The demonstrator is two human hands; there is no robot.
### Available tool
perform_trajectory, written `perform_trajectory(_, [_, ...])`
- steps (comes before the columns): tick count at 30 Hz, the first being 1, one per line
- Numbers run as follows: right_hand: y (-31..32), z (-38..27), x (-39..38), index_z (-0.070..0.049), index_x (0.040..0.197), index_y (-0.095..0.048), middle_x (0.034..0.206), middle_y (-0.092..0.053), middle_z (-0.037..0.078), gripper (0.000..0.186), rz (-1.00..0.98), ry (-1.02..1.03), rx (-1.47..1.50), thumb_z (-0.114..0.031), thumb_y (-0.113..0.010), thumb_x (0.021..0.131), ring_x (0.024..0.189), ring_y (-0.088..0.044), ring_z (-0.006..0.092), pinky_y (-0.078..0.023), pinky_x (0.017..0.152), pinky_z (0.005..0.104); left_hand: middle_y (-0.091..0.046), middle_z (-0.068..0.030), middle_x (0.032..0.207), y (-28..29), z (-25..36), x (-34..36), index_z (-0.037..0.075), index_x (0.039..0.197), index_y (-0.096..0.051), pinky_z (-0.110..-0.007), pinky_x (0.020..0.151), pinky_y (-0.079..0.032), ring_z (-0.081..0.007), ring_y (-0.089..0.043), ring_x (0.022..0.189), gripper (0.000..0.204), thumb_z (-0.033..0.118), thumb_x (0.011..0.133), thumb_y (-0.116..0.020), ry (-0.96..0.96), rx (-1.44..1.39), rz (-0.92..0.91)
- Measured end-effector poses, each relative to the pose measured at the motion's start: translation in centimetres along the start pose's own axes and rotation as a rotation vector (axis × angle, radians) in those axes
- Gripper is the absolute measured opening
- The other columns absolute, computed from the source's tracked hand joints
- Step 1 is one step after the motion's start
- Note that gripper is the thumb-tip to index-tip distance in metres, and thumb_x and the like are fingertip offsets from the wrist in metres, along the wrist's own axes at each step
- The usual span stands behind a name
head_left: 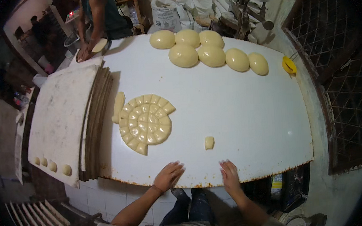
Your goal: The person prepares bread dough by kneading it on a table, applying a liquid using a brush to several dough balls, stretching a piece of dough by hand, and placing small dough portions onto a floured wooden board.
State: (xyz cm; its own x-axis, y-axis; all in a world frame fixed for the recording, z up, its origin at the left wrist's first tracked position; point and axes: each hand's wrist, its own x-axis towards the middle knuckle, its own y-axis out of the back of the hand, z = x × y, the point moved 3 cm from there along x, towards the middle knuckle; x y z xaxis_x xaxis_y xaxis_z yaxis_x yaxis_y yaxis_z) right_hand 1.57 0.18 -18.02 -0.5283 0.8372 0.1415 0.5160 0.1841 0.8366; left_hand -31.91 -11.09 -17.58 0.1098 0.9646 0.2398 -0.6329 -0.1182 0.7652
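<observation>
Dough piece (209,142) is lying on the white table (247,105), beyond the left hand (170,176) and right hand (230,174); both are gripping nothing, fingers nearly together. Uneven palm pressure could be flattening it; tackiness could be causing sticking.

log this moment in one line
left hand: empty | right hand: empty | between hands, ahead: small pale dough piece | on white table, left: scored round pale dough slab | far side: pale oval dough mounds

The white table (247,105) is bright, with faint glare at right. Its edges bow; the frame's corners go black.
</observation>
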Motion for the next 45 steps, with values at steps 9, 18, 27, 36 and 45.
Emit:
perform_trajectory(9, [0.8, 0.2, 3.9, 0.0, 0.139, -0.065, 0.142, -0.063, 0.023, 0.039, 0.067, -0.023, 0.138, -0.019, -0.067, 0.105, 0.142, -0.051, 0.0439, -0.039, 0.123, 0.0521, -0.071, -0.0155, 0.134, -0.5, 2.4, 7.0, 0.004, 0.127, -0.073, -0.042, 0.115, -0.051, -0.0361, -0.062, 0.132, 0.03, 0.013, 0.098, -0.071, 0.169, -0.249, 0.172])
perform_trajectory(18, [1.4, 0.9, 6.6, -0.003, 0.134, -0.066, 0.139, -0.064, 0.02, 0.034, 0.126, -0.014, 0.09, -0.014, -0.069, 0.103, 0.139, -0.054, 0.0421, -0.044, 0.117, 0.049, -0.072, -0.0165, 0.128, -0.7, 1.8, 9.2, 0.004, 0.12, -0.075, -0.045, 0.111, -0.053, -0.0382, -0.065, 0.126, 0.023, 0.014, 0.1, -0.072, 0.213, -0.033, 0.274])
perform_trajectory(27, [2.2, 0.0, 10.3, 0.001, 0.135, -0.065, 0.142, -0.063, 0.02, 0.038, 0.106, 0.043, 0.016, -0.018, -0.071, 0.103, 0.139, -0.054, 0.0423, -0.039, 0.123, 0.0533, -0.071, -0.0155, 0.132, 0.5, 1.4, 11.1, 0.006, 0.125, -0.075, -0.046, 0.113, -0.052, -0.0375, -0.065, 0.128, 0.026, 0.011, 0.099, -0.073, 0.267, 0.081, 0.429])
perform_trajectory(36, [2.1, 1.7, 8.1, 0.0, 0.134, -0.063, 0.138, -0.06, 0.024, 0.033, 0.055, -0.045, 0.121, -0.008, -0.067, 0.103, 0.143, -0.049, 0.0406, -0.04, 0.119, 0.047, -0.069, -0.0174, 0.13, 1.1, 2.5, 8.5, 0.002, 0.12, -0.07, -0.043, 0.111, -0.052, -0.0374, -0.062, 0.128, 0.023, 0.012, 0.099, -0.07, 0.297, 0.009, 0.468])
perform_trajectory(45, [1.9, 0.1, 6.4, 0.006, 0.135, -0.058, 0.141, -0.055, 0.024, 0.029, 0.119, -0.108, 0.125, -0.008, -0.058, 0.11, 0.135, -0.054, 0.0388, -0.045, 0.114, 0.0472, -0.064, -0.0141, 0.124, 1.7, 1.6, 5.3, 0.002, 0.113, -0.064, -0.045, 0.11, -0.049, -0.0357, -0.061, 0.121, 0.015, 0.011, 0.101, -0.066, 0.288, -0.07, 0.34])
